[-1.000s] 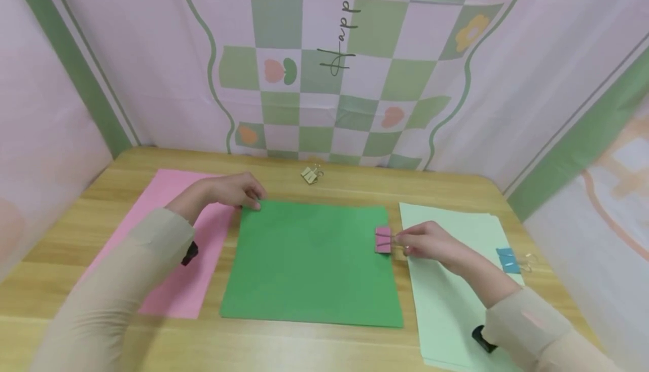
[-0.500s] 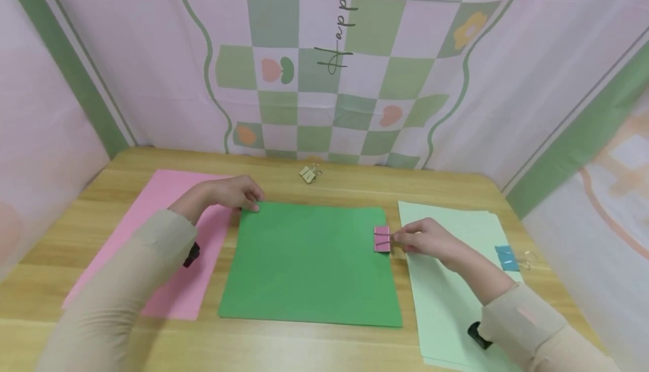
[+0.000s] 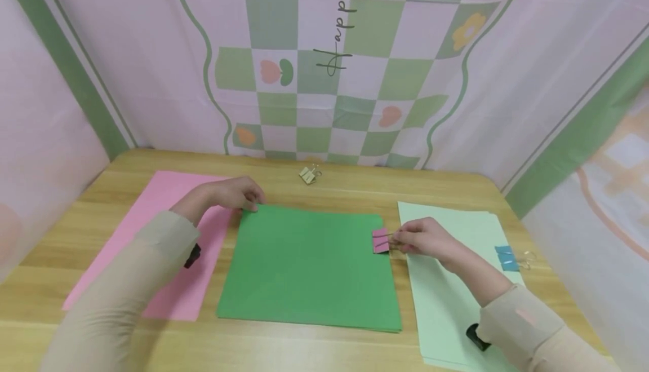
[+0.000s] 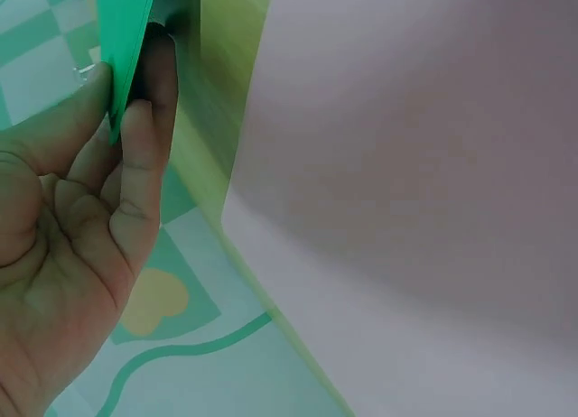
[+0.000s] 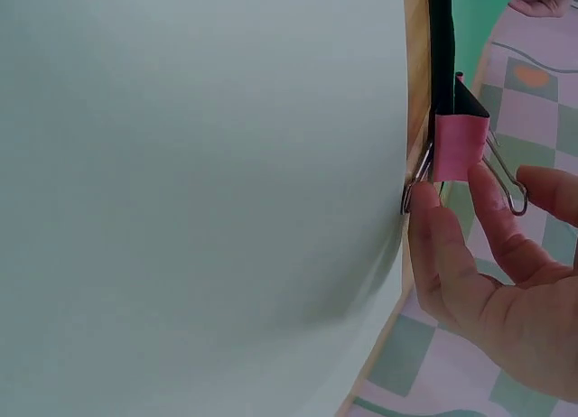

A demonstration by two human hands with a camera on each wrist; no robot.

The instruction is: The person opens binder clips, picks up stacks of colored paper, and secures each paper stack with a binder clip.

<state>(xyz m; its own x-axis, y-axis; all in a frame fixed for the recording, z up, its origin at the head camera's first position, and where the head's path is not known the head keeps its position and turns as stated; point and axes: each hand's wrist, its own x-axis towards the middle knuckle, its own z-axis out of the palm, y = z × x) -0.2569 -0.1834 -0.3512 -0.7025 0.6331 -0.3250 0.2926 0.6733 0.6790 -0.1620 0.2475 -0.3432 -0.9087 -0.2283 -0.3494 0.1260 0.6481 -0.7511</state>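
Note:
A stack of green paper (image 3: 309,270) lies across the middle of the wooden table. My left hand (image 3: 235,193) pinches its far left corner; in the left wrist view the thumb is on one face of the paper (image 4: 122,47) and fingers are behind it. At the stack's right edge sits a pink binder clip (image 3: 381,240). My right hand (image 3: 428,240) holds the clip by its wire handles. From the right wrist, the clip's pink body (image 5: 461,148) straddles the paper edge, with the thumb at one handle and fingertips at the other.
Pink paper (image 3: 172,282) lies left under my left forearm. Pale green paper (image 3: 456,304) lies right under my right forearm, with a blue binder clip (image 3: 507,258) on its right edge. A yellowish binder clip (image 3: 307,175) rests near the table's back edge, before a patterned curtain (image 3: 324,107).
Between my fingers the pink clip's handle has lifted off its body and the clip has tilted slightly. The green stack's far edge sits a little lower. Both hands stay nearly in place.

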